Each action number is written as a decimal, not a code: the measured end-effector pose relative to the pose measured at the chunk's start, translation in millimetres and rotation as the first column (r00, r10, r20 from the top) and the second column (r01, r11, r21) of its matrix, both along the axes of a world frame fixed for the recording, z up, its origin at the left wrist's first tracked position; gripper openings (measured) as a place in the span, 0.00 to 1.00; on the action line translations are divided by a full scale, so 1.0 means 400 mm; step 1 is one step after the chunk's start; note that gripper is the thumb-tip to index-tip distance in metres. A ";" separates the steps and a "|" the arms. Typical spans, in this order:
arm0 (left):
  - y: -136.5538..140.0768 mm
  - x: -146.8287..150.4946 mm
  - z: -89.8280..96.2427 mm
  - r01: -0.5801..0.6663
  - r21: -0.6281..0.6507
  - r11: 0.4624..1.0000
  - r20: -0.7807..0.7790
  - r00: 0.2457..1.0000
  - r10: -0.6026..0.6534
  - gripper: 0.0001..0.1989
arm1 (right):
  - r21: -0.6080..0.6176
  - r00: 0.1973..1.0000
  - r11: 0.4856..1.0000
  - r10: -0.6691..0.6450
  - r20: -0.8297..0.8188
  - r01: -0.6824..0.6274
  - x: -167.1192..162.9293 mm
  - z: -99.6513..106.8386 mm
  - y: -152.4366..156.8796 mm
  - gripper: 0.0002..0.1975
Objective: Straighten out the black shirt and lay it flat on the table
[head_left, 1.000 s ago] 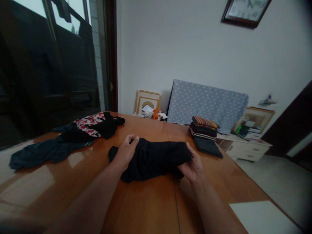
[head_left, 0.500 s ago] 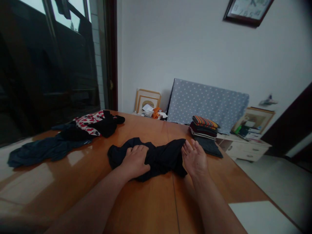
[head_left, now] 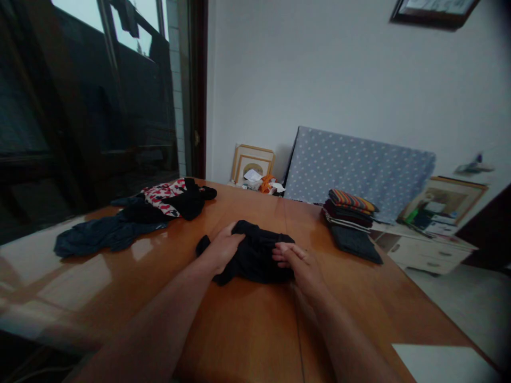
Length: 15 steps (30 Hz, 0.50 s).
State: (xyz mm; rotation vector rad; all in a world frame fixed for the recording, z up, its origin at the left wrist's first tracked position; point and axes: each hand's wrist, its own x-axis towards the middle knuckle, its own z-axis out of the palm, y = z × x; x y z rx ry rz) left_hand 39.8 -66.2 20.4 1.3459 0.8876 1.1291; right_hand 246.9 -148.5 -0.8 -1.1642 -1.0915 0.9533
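A dark navy or black garment lies bunched on the wooden table in front of me, its exact kind hidden by the folds. My left hand is closed on its left part, thumb over the cloth, with a loose end sticking out beyond the wrist. At the right end, my right hand has its fingers curled in against the fabric and closed on it.
Unfolded clothes lie to the left: blue trousers and a red, white and black piece. A folded stack stands at the right on the wooden table. A white sheet lies near the right edge.
The garment is shorter and more gathered, its right end drawn in leftward. My right hand has turned from open and palm up to curled on the cloth. The view has swung left.
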 end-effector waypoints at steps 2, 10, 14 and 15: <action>-0.024 0.021 0.009 0.148 -0.145 0.978 0.237 0.965 -0.111 0.17 | 0.049 0.997 0.999 -0.019 0.074 0.016 -0.003 -0.013 0.002 0.21; -0.062 0.015 0.023 0.460 -0.411 0.787 0.477 0.844 -0.244 0.17 | 0.003 0.994 0.996 0.090 0.057 -0.090 0.005 -0.005 -0.001 0.11; -0.026 -0.003 0.034 0.329 -0.440 0.836 0.513 0.856 -0.067 0.17 | -0.109 0.970 0.991 0.044 -0.238 -0.071 0.015 0.031 -0.017 0.12; -0.014 -0.009 0.038 0.280 -0.442 0.852 0.518 0.855 -0.012 0.17 | -0.130 0.951 0.990 0.019 -0.307 -0.062 0.021 0.038 -0.019 0.13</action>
